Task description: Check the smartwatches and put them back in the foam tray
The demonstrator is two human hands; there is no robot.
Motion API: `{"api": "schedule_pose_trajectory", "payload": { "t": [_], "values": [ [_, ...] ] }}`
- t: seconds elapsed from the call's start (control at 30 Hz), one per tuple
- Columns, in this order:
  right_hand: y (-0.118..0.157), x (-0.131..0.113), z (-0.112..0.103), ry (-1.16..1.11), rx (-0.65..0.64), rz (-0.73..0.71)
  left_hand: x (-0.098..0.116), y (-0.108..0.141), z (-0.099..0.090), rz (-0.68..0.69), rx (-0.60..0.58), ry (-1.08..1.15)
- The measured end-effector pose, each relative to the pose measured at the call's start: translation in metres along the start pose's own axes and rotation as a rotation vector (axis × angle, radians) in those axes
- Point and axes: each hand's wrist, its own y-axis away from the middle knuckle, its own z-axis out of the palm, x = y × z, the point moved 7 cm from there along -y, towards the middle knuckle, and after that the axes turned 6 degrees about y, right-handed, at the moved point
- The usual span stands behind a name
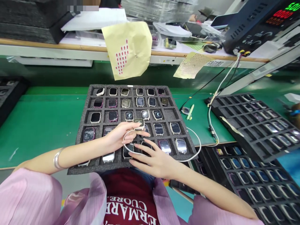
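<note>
A squarish watch (139,121) was pinched between the thumb and fingers of the left hand (126,132), near the centre of the frame, above the foam tray (170,114). That grip on its edges left most of the face uncovered, perhaps so that it could be seen. The right hand (153,158), lower and to the right, had its fingers spread over the tray's front cells; a white cable (200,144) looped from the left hand past those fingers to the right, though whether the right hand touched it could not be told. The tray lay on the green table (56,109), within reach of both hands, and its divided cells seemed meant to keep the other watches (158,129) from rubbing together.
</note>
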Motion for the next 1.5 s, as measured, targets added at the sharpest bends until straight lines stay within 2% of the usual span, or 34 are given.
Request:
{"api": "schedule_pose_trajectory", "payload": {
  "t": [0.07, 0.13, 0.2, 0.23, 0.33, 0.43, 0.53, 0.63, 0.73, 0.8, 0.87, 0.93, 0.97, 1.03, 1.1, 1.17, 1.23, 1.37, 1.5],
  "values": [
    [-0.006, 0.012, -0.024, -0.221, 0.076, 0.007, 0.004, -0.002, -0.001, 0.033, -0.013, -0.029],
    [-0.01, 0.033, -0.051, -0.376, 0.189, 0.089, 0.006, -0.003, 0.0, 0.065, -0.019, -0.082],
    [-0.013, 0.062, -0.068, -0.358, 0.285, 0.259, 0.009, -0.003, 0.001, 0.106, -0.014, -0.15],
    [-0.014, 0.076, -0.07, -0.311, 0.294, 0.344, 0.01, -0.003, 0.001, 0.13, -0.005, -0.188],
    [-0.019, 0.106, -0.049, -0.19, 0.174, 0.479, 0.011, -0.004, -0.003, 0.204, 0.038, -0.303],
    [-0.026, 0.113, -0.023, -0.154, 0.042, 0.45, 0.005, -0.007, -0.006, 0.252, 0.049, -0.363],
    [-0.025, 0.116, -0.022, -0.183, -0.021, 0.4, -0.002, -0.009, -0.004, 0.236, 0.03, -0.384],
    [-0.006, 0.135, -0.043, -0.29, 0.008, 0.44, -0.009, -0.008, 0.005, 0.15, -0.009, -0.398],
    [0.036, 0.175, -0.063, -0.212, 0.039, 0.613, -0.009, -0.007, 0.012, 0.102, -0.011, -0.39],
    [0.064, 0.196, -0.063, -0.103, -0.036, 0.69, -0.01, -0.007, 0.014, 0.064, 0.006, -0.396],
    [0.084, 0.207, -0.057, -0.039, -0.157, 0.693, -0.013, -0.008, 0.015, 0.01, 0.032, -0.42],
    [0.092, 0.207, -0.059, 0.01, -0.225, 0.667, -0.016, -0.009, 0.014, -0.047, 0.068, -0.453],
    [0.093, 0.205, -0.065, 0.04, -0.219, 0.659, -0.018, -0.01, 0.014, -0.064, 0.083, -0.461],
    [0.092, 0.195, -0.08, 0.093, -0.19, 0.644, -0.02, -0.013, 0.015, -0.069, 0.095, -0.449],
    [0.09, 0.18, -0.086, 0.1, -0.247, 0.605, -0.021, -0.017, 0.017, -0.056, 0.087, -0.413],
    [0.093, 0.166, -0.077, 0.073, -0.372, 0.566, -0.022, -0.019, 0.019, -0.054, 0.071, -0.387],
    [0.098, 0.159, -0.063, 0.055, -0.443, 0.565, -0.022, -0.021, 0.021, -0.063, 0.064, -0.391],
    [0.104, 0.161, -0.047, 0.064, -0.403, 0.596, -0.02, -0.022, 0.022, -0.033, 0.063, -0.443],
    [0.096, 0.164, -0.056, -0.011, -0.32, 0.619, -0.019, -0.024, 0.024, 0.04, -0.007, -0.426]
  ]
}}
